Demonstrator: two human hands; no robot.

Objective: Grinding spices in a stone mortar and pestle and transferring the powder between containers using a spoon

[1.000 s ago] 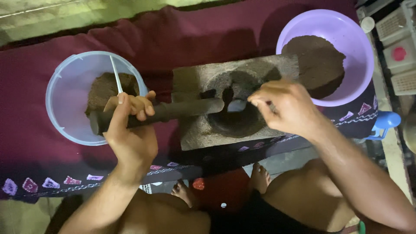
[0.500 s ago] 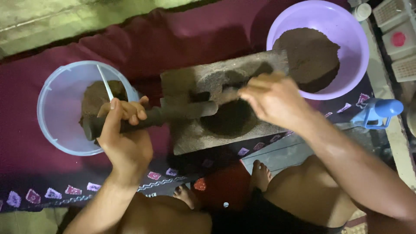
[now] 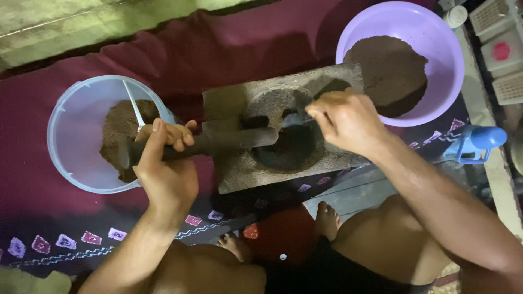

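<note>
Head view: left hand (image 3: 163, 169) grips pestle (image 3: 218, 144) crossing mortar's (image 3: 234, 174) edge.

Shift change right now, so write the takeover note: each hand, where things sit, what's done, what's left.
Left hand: closed around the dark pestle, which lies across the stone mortar block.
Right hand: pinching a small tool at the bowl's rim; the tool is mostly hidden.
Blue tub, left: some brown powder and a white spoon.
Purple tub, right: a larger brown heap.
Done: both tubs already hold powder.
Left: dark material sits in the mortar bowl, apparently unfinished.
</note>
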